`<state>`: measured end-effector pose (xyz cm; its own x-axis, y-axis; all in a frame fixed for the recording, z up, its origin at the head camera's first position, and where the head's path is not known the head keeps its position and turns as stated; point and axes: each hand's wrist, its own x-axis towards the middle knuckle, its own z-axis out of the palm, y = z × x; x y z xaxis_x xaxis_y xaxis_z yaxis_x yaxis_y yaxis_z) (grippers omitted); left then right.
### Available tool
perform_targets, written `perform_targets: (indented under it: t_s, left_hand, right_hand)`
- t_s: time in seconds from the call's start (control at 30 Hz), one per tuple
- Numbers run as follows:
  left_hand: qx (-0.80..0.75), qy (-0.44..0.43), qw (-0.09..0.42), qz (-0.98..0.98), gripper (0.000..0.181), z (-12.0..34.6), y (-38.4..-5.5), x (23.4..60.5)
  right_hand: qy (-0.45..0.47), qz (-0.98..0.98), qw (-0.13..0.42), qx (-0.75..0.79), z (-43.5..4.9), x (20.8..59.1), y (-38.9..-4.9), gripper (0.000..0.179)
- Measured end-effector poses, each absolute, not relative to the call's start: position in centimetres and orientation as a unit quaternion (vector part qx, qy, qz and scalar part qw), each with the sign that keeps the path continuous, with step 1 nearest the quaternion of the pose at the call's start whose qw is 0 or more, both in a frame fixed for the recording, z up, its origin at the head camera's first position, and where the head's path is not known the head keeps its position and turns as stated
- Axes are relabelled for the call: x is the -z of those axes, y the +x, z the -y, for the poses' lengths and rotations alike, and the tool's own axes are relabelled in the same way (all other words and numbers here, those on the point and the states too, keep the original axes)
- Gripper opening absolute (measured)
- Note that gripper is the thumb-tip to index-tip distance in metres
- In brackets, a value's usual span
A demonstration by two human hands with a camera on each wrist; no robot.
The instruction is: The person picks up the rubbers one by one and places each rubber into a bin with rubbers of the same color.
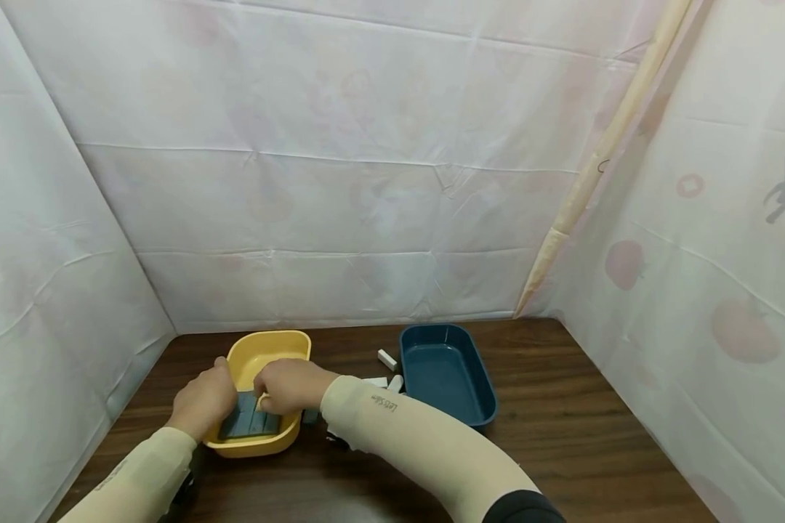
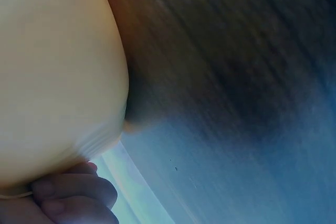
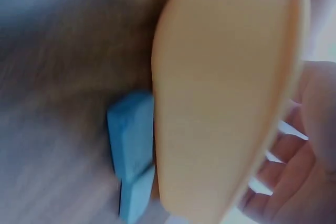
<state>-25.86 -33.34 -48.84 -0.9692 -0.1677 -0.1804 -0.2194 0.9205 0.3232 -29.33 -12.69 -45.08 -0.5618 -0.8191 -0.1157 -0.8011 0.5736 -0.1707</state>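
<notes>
Left hand [image 1: 204, 401], at the nine o'clock side of a yellow tub [image 1: 262, 345], curls its fingers over the rim. Right hand [image 1: 296, 385], fingers bent, reaches in from three o'clock above blue-grey blocks [image 1: 238, 425]; whether it holds one, I cannot tell. Its cream sleeve [image 1: 425, 434] appears to read "Lets Slim". White blocks [image 1: 387, 360] and a navy tray [image 1: 440, 370] lie toward the tub's three o'clock.

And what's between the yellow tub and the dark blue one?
In the head view, white pieces lie near the blue tub and a bluish block by the yellow tub; the right sleeve crosses the gap, hiding part of it.
</notes>
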Motion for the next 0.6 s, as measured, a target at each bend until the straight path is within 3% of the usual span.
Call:
perform_targets:
  t_s: [0.3, 0.47, 0.6]
  left_hand:
    - [-0.163, -0.104, 0.085, -0.977, 0.052, 33.3, -26.3, 48.8]
    - [-0.163, -0.106, 0.083, -0.977, 0.052, 33.3, -26.3, 48.6]
    - [-0.163, -0.105, 0.085, -0.977, 0.053, 33.2, -26.3, 48.7]
  right_hand:
    - [-0.431, -0.892, 0.005, 0.135, 8.0, 42.9, -31.4, 0.028]
    - [-0.399, -0.902, 0.011, 0.168, 6.0, 43.3, -32.7, 0.027]
    - [-0.386, -0.904, 0.03, 0.18, 5.0, 44.0, -33.0, 0.016]
